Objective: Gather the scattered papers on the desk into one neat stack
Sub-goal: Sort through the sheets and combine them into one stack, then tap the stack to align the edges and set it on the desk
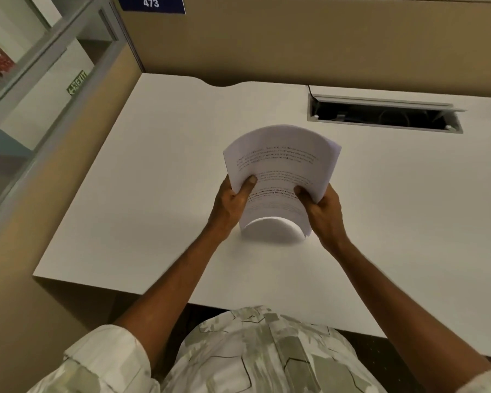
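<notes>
A stack of printed white papers (281, 163) stands on end at the middle of the white desk (142, 194), bowed into a curve, its lower edge resting on the desk surface. My left hand (231, 205) grips the stack's left side with the thumb pressed on the top sheet. My right hand (322, 211) grips the right side, thumb on the printed face. The sheets' edges line up closely at the top and fan slightly at the lower right. I see no loose sheets elsewhere on the desk.
An open cable tray slot (386, 114) is cut into the desk at the back right. Tan partition walls (295, 46) close the back and left. A glass panel with an exit sign (77, 82) stands at left. The desk's front edge runs near my torso.
</notes>
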A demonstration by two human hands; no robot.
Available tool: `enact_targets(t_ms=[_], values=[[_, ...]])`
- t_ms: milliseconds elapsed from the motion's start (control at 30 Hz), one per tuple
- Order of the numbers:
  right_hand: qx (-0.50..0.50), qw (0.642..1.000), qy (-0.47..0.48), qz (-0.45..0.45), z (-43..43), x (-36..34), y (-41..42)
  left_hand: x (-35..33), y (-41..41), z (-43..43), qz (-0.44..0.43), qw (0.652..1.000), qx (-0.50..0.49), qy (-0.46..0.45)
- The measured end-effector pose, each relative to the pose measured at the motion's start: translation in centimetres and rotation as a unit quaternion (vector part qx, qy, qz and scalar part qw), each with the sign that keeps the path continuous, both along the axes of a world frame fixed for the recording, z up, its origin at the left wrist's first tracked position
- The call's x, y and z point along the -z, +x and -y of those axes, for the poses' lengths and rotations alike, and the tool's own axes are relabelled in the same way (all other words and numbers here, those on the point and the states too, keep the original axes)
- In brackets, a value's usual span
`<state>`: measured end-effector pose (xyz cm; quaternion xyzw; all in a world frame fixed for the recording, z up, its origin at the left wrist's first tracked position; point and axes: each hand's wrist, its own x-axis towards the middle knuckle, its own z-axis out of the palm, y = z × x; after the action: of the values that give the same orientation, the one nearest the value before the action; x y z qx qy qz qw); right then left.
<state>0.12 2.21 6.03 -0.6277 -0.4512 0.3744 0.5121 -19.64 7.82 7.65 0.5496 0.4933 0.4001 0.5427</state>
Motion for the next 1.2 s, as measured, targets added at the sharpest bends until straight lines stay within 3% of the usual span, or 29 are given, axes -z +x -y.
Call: enact_targets(t_ms=[200, 400, 533, 733, 767, 833, 867, 933, 1033, 1133, 1200], values=[[-0.008, 0.999, -0.042, -0.002, 1.0, 2.2, -0.2, 1.8, -0.7, 0.9, -0.022, 0.999, 0.032, -0.025], [0.006, 0.998, -0.009, -0.064, 0.9, 1.7, -0.8, 1.6, -0.9, 0.3, -0.005, 0.999, 0.031, -0.013], [0.012, 0.997, -0.056, -0.06, 1.1, 3.2, -1.3, 2.7, -1.0, 0.2, -0.006, 0.999, 0.03, -0.036], [0.158, 0.984, -0.056, -0.059, 0.6, 3.7, -1.6, 1.9, -0.4, -0.8, 0.115, 0.986, -0.059, -0.104], [0.192, 0.974, -0.067, -0.099, 0.6, 3.8, -1.6, 1.8, -0.2, -1.0, 0.148, 0.978, -0.077, -0.124], [0.217, 0.927, -0.107, -0.287, 0.6, 3.8, -2.0, 1.5, 0.0, -1.3, 0.201, 0.961, -0.108, -0.159], [0.19, 0.896, -0.131, -0.379, 0.5, 3.8, -2.2, 1.5, 0.2, -1.4, 0.219, 0.952, -0.122, -0.174], [0.105, 0.868, -0.147, -0.462, 0.5, 3.6, -3.1, 1.8, 0.6, -1.1, 0.242, 0.939, -0.14, -0.202], [0.084, 0.903, -0.097, -0.411, 0.2, 3.4, -3.7, 2.2, 0.6, -0.4, 0.252, 0.931, -0.136, -0.227], [0.109, 0.957, -0.034, -0.265, 0.3, 2.6, -2.1, 1.8, -2.0, -2.3, 0.275, 0.92, -0.18, -0.213], [0.099, 0.979, -0.005, -0.178, 0.6, 1.8, -0.5, 1.1, -5.4, -4.7, 0.238, 0.937, -0.193, -0.165]])
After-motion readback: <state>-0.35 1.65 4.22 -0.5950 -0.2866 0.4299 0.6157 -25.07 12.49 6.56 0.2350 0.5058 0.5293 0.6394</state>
